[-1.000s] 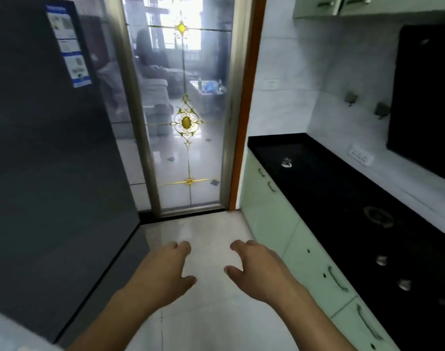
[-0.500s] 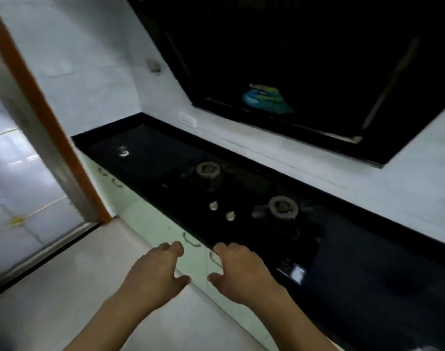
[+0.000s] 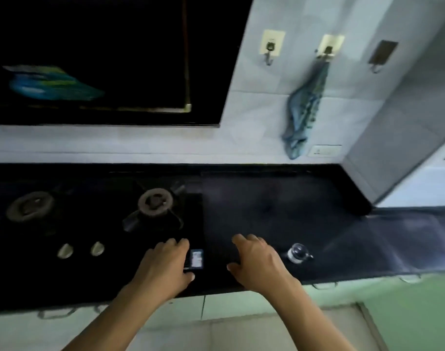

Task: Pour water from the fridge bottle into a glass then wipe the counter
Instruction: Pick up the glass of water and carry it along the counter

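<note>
**Black counter with hob: hands and contents**

- Left hand: empty, fingers loosely curled, poised over the front right corner of the hob, just beside a small label. Contact with the surface cannot be told.
- Right hand: empty, fingers relaxed and slightly bent, over the bare counter near its front edge.
- Glass: small, clear, upright on the counter, just to the right of the right hand and not touched by it.
- Cloth: blue-grey, hanging from the middle hook of three on the tiled wall, its lower end close above the counter's back edge.
- Hob fittings: two burners, right burner and left burner; two knobs at the front.
- Above the hob: a dark hood panel.
- Below the counter: pale green cabinet fronts.
</note>
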### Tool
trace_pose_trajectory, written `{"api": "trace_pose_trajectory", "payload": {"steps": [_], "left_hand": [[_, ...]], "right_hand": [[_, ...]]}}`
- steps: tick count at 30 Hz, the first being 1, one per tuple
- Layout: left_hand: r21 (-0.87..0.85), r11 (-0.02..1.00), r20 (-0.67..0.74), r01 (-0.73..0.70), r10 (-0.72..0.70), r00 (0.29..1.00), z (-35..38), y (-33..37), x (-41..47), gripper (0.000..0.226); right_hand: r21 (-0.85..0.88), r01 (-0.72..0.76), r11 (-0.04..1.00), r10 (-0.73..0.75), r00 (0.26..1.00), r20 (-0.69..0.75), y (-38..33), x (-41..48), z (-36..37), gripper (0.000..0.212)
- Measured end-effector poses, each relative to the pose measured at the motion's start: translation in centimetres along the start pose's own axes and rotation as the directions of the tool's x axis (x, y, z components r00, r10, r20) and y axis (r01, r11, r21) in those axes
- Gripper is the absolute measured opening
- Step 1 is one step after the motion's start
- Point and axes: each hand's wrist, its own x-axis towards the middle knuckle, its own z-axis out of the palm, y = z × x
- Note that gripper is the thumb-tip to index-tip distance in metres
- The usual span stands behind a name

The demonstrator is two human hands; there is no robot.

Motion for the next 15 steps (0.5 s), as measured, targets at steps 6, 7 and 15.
{"api": "trace_pose_trajectory", "payload": {"steps": [6, 7, 15], "left_hand": [[0.155, 0.963, 0.089, -0.222, 0.21, 0.974, 1.4, 7.4, 6.9, 0.043], [0.163, 0.955, 0.101, -0.246, 0.232, 0.967, 1.8, 8.7, 7.7, 0.043], [0.236, 0.94, 0.162, -0.246, 0.211, 0.964, 5.2, 18.1, 13.4, 0.046]], "right_hand": [[-0.086, -0.226, 0.97, 0.223, 0.974, -0.036, 6.5, -0.9, 0.2, 0.042], [-0.078, -0.248, 0.966, 0.245, 0.968, -0.043, 7.7, -0.9, 0.3, 0.043], [-0.013, -0.235, 0.972, 0.235, 0.972, -0.006, 18.7, 1.2, 1.0, 0.046]]}}
